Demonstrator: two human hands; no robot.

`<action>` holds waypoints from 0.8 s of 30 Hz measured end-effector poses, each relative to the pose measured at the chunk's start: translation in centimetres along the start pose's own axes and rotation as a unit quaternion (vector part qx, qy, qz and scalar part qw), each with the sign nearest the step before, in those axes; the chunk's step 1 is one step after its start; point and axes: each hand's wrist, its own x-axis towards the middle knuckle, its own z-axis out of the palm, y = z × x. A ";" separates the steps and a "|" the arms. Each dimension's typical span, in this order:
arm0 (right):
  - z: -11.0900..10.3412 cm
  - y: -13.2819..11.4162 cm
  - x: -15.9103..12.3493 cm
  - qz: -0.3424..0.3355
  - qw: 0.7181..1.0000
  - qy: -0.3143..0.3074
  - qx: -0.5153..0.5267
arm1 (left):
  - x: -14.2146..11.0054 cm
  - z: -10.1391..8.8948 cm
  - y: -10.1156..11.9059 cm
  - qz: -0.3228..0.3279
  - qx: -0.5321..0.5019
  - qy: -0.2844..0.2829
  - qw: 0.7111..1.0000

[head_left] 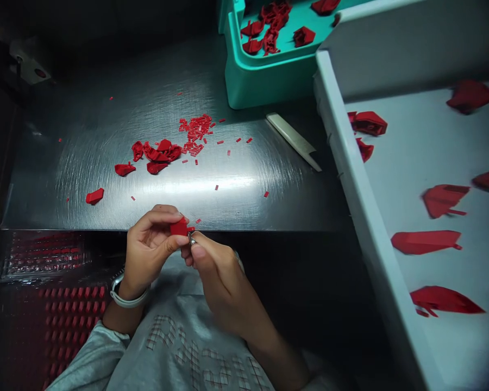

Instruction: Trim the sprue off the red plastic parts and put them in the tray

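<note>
My left hand (149,247) pinches a small red plastic part (179,227) between thumb and fingers, just in front of the metal table's near edge (244,217). My right hand (212,266) is closed round a small metal tool (192,239) whose tip touches the red part. Both hands meet over my lap. A white band sits on my left wrist.
Red parts (157,155) and a heap of tiny red trimmings (195,133) lie on the table. A white blade-like strip (293,140) lies at the right. A teal bin (269,60) holds red parts at the back. A white tray (411,190) with red parts stands right. Clear trays (41,258) sit left.
</note>
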 end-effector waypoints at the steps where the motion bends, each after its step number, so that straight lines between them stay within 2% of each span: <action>1: 0.0 0.0 0.0 0.000 1.000 -0.002 0.003 | 0.0 0.0 0.0 0.004 0.003 -0.008 1.000; 9: -0.6 -0.3 0.3 -0.006 1.000 -0.024 0.008 | 0.1 -0.1 0.4 0.023 -0.001 -0.043 0.999; 12: -0.7 -0.3 0.2 -0.008 1.000 -0.029 -0.001 | 0.1 -0.2 0.6 0.007 0.000 -0.050 0.999; 18: -0.9 -0.2 0.2 -0.001 0.999 -0.041 -0.010 | -0.1 -0.2 0.7 -0.008 -0.017 -0.049 0.999; 24: -1.0 -0.3 0.2 0.035 0.998 -0.054 0.000 | -0.3 -0.1 0.2 0.010 0.000 -0.026 1.000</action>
